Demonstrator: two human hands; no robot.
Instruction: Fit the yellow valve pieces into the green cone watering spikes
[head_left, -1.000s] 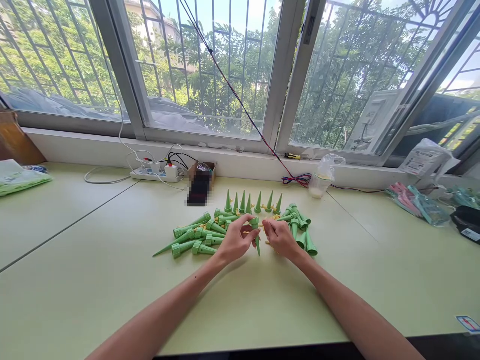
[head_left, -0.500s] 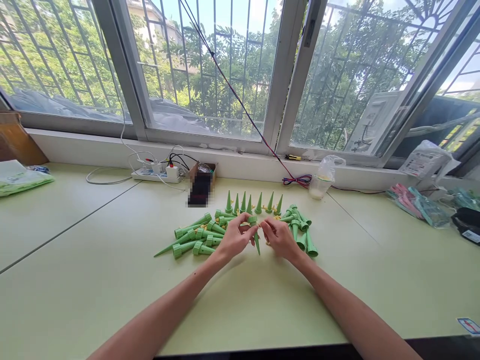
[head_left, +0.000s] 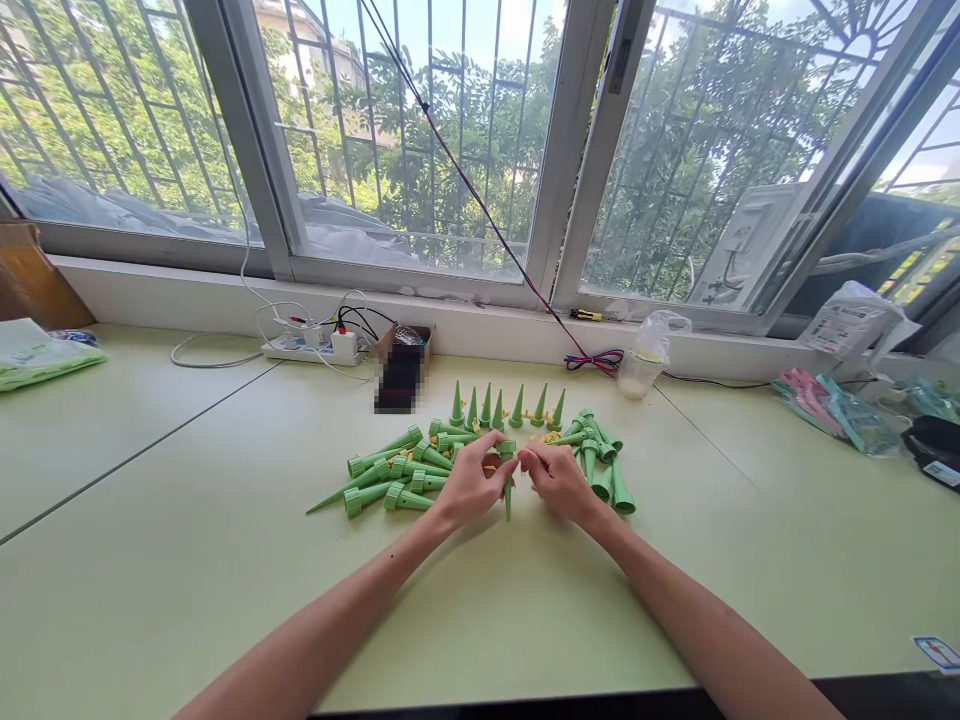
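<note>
My left hand (head_left: 476, 482) grips a green plastic watering spike (head_left: 508, 500) with its tip pointing down and its ribbed cap up between thumb and forefinger. Close beside it, my right hand (head_left: 556, 480) is closed in a pinch at the spike's right side. What sits between those fingertips is too small to make out. A loose pile of green spikes (head_left: 367, 497) lies left of my left hand. More spikes (head_left: 622, 490) lie just right of my right hand. Behind both hands several spikes (head_left: 517, 408) stand tip up in a row, with small yellow pieces (head_left: 551, 437) scattered near them.
Along the window ledge are a white power strip (head_left: 300, 350) with cables, a small cardboard box (head_left: 424, 350), a coiled dark cable (head_left: 592, 360) and a plastic cup with a bag (head_left: 641, 370). Plastic packages (head_left: 840, 410) lie at right, a green-white bag (head_left: 45, 355) at left.
The spike in my left hand has tipped from slanting to nearly upright, its tip shifting slightly left and down. Both hands otherwise stay close to where they were.
</note>
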